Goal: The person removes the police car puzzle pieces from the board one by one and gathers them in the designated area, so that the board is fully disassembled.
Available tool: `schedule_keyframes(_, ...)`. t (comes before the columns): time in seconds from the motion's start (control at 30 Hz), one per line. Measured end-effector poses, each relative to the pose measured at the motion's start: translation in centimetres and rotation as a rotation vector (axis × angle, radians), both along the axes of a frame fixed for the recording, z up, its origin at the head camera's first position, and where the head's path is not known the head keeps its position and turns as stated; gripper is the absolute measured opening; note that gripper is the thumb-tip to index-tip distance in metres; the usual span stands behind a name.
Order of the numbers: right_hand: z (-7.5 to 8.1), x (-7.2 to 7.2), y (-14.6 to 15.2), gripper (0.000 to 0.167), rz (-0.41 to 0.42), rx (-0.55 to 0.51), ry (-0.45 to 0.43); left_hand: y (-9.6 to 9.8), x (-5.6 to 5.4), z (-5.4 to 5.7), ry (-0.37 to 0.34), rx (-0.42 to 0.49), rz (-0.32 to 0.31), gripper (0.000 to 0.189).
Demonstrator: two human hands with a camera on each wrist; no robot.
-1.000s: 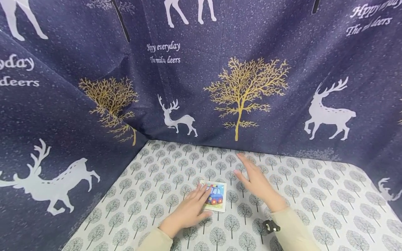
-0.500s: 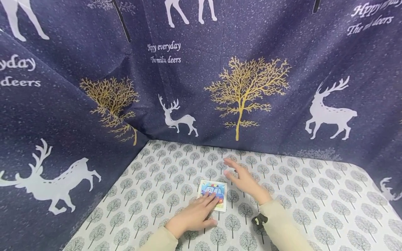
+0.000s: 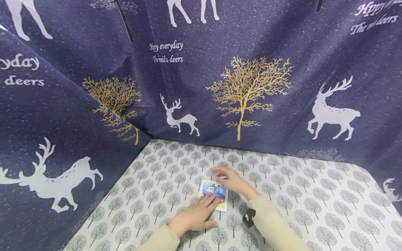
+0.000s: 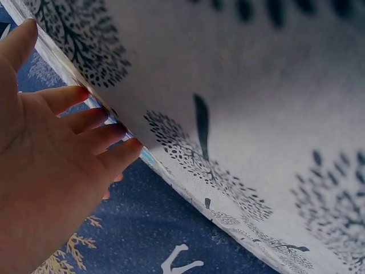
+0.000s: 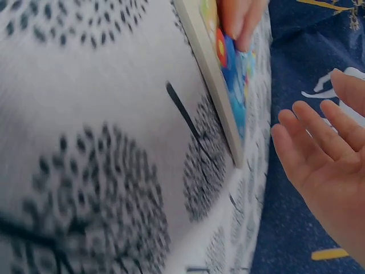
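A small square picture board with a blue cartoon car and a pale border lies flat on the table. My left hand rests on its lower part, fingers extended over the car. Seen from the right wrist, the board's thick pale edge shows, with the left fingertips on the printed face. Above the board's far right corner in the head view, my right hand hovers with loosely bent fingers and nothing in them. The left wrist view shows the left palm with its fingers spread.
A white cloth with grey trees covers the table. Dark blue fabric with deer and golden trees hangs along the back and left side. A black wrist item sits at the right sleeve's cuff.
My right hand has come left and nearer, down to the board's far right corner. My left hand has slid slightly down and right over the board, uncovering more of the car.
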State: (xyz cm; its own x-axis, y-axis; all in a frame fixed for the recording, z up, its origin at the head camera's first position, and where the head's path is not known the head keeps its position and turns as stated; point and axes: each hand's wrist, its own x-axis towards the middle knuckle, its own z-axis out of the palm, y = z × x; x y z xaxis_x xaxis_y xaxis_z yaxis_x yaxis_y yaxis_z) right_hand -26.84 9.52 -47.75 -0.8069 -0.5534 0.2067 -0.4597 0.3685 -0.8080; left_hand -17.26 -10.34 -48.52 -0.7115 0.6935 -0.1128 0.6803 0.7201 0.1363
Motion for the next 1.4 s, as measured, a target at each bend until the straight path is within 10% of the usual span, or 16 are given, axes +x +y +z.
schedule_keyframes(0.8, -1.3, -1.0, -2.4, 0.026, -0.026, 0.127, -0.205, 0.2, -0.2, -0.3, -0.005, -0.013, 0.006, 0.077)
schedule_keyframes(1.4, -1.5, -1.2, -3.3, 0.027, -0.062, 0.158, -0.172, 0.3, 0.1, 0.8, -0.042, -0.011, 0.031, 0.074)
